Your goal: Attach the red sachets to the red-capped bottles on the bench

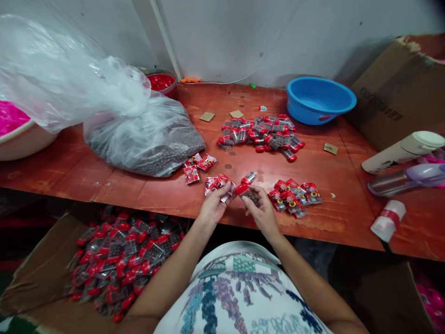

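Near the table's front edge, my left hand (pixel 213 204) pinches a red printed plastic packet (pixel 227 185). Close beside it, my right hand (pixel 262 211) is closed around a small clear container with a red cap (pixel 242 189) and dark contents, its cap toward the left hand. Just beyond the fingers lies another red-capped container (pixel 249 177). Several red packets (pixel 191 175) rest to the left of my hands. To the right is a group of filled red packets (pixel 294 197). Farther back, many red-capped containers (pixel 264 134) lie in a loose heap.
A large clear bag of dark beads (pixel 146 139) sits on the left of the table. At the back are a blue basin (pixel 320 99) and a red tub (pixel 167 83). Bottles (pixel 399 153) stand along the right. Below left, a carton (pixel 41 269) holds many red-capped containers.
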Available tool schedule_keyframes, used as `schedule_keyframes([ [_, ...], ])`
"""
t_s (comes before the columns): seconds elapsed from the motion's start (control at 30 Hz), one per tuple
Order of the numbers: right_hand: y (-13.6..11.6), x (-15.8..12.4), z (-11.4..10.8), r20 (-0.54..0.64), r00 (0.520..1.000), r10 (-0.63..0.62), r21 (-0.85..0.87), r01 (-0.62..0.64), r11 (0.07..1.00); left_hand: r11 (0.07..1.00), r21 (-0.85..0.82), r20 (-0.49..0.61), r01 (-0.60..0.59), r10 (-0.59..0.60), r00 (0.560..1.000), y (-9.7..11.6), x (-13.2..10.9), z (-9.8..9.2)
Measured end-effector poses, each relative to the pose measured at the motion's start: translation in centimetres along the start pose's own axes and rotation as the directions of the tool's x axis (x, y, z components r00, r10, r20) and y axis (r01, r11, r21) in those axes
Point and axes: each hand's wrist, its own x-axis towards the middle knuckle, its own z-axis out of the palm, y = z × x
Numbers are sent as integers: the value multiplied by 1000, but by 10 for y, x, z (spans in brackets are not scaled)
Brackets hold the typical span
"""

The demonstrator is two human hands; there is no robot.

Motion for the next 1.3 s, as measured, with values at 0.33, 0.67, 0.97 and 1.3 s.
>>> schedule_keyframes([
  [0.33,1,-1,6,-103,991,-87,-82,79,993,999,-18,-31,32,-32,999,-1,-5,9],
  [0.67,2,-3,7,-65,998,-24,-17,23,1000,999,-1,-26,-40,40,999,-7,-2,9],
  [0.97,3,-4,7,-125,992,-18,34,22,999,995,-95,-52,1,-6,999,-9,-1,14],
  [1.3,1,-4,9,-105,994,-19,34,23,999,997,-58,21,-44,45,999,-21,1,9],
])
